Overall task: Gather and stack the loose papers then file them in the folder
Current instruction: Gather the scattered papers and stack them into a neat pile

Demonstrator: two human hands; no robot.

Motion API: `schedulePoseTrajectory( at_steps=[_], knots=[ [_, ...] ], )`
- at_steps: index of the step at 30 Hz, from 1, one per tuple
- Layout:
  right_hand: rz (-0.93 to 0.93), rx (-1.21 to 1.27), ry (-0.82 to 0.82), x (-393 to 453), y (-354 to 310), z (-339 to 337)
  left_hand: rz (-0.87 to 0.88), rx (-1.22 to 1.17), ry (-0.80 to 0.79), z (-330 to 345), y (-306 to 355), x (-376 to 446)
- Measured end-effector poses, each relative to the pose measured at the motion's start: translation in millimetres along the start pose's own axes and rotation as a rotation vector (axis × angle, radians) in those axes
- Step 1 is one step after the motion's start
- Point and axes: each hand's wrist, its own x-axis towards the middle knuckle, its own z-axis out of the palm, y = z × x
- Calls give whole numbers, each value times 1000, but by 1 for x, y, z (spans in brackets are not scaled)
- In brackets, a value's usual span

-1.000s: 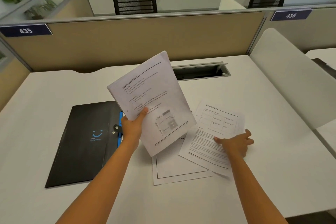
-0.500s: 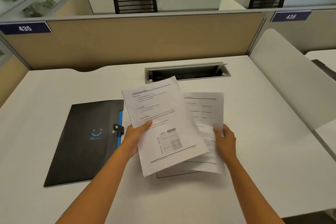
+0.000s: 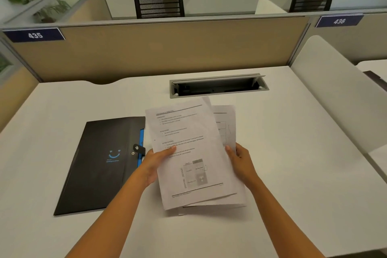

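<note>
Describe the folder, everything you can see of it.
The folder is black, flat and matte, plastic by the look, lying closed on the white desk left of the papers. A blue smiley logo with small text marks its cover. A blue strip runs along its right edge, where a black tab with a snap button fastens it. The left hand overlaps that edge; contact is unclear.

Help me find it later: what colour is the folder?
Black, with a blue smiley logo and blue edge strip; head view.

Loose printed papers (image 3: 188,153) and a black folder (image 3: 100,163) at mid-frame.
The white sheets overlap in a rough, unsquared pile at centre, the top page tilted with its top edge leaning left. The folder lies flat and closed just left of them, bearing a blue smile mark, blue edge and snap tab.
</note>
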Motion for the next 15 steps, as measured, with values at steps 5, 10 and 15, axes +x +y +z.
schedulePoseTrajectory(
  at_steps=[5, 10, 15],
  knots=[
    [27, -32, -87, 7, 7, 14, -22, 42, 0, 3, -5, -1],
    [55, 51, -175, 8, 2, 23, 6, 75, 92, 3, -10, 1],
    [103, -337, 200, 9, 18, 23, 26, 98, 169, -6, -7, 3]
  ],
)
